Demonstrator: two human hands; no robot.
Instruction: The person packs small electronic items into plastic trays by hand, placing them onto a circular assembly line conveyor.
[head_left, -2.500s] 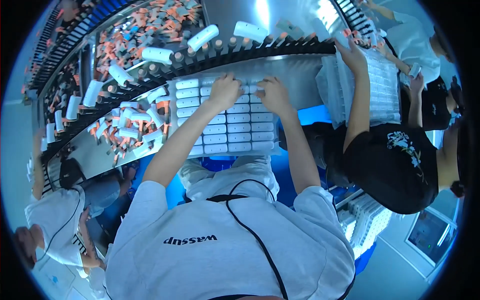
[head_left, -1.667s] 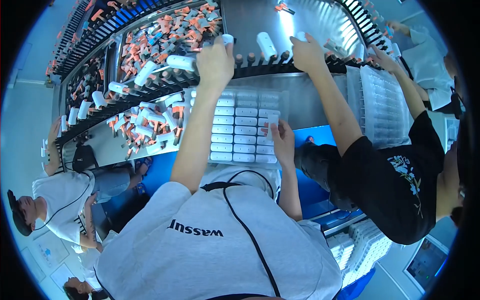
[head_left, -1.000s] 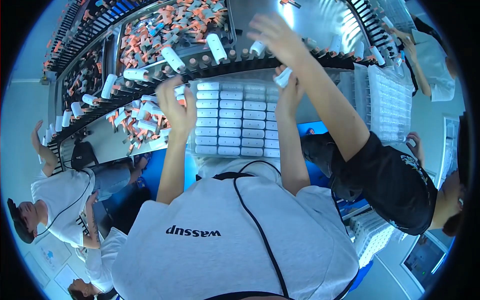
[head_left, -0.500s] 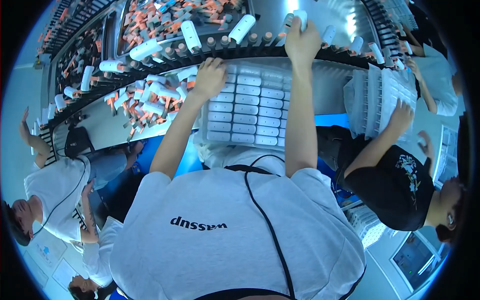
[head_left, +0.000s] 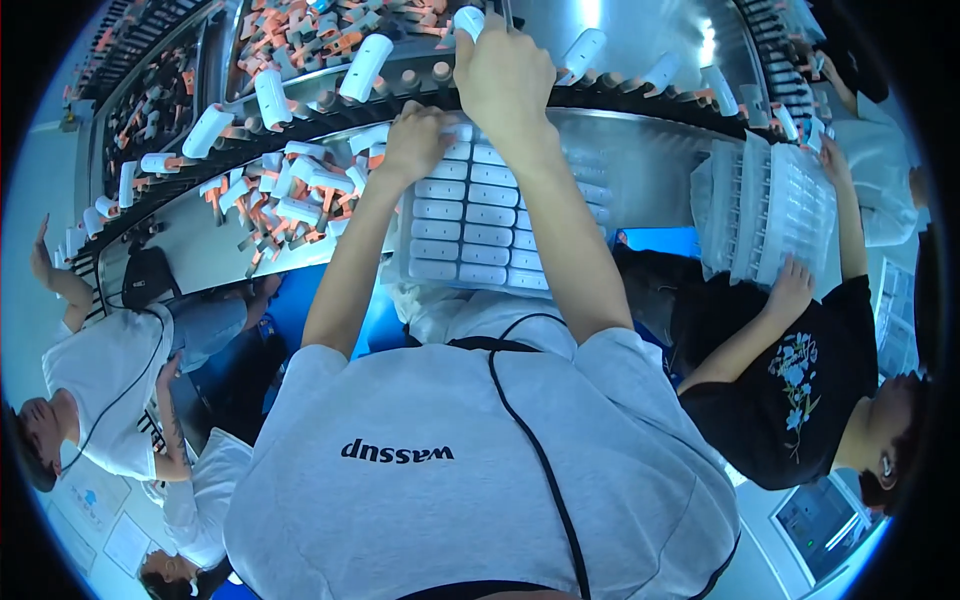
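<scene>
A clear plastic tray (head_left: 402, 268) holds rows of white rounded plastic shells (head_left: 436, 210) in front of me. My right hand (head_left: 508, 80) reaches over the tray to the conveyor, its fingers closed around a white shell (head_left: 468, 20) whose end shows past the fingertips. At the tray's far left corner rests my left hand (head_left: 416, 142), fingers curled, beside the shells of the top row. What those fingers grip is hidden. On the conveyor's pegs other white shells (head_left: 366, 68) stand tilted, some with orange pieces beneath them.
A black pegged conveyor (head_left: 330, 100) curves across the bench. Left of the tray lies a heap of white shells with orange parts (head_left: 300, 190); beyond the conveyor sits a bin of orange and grey pieces (head_left: 290, 45). At right, a co-worker in black (head_left: 780, 375) touches upright stacked clear trays (head_left: 760, 210).
The conveyor's shells have shifted left. My right hand has moved left along with its shell, while my left hand has stayed by the tray corner. The right co-worker's hands have moved on the stacked trays.
</scene>
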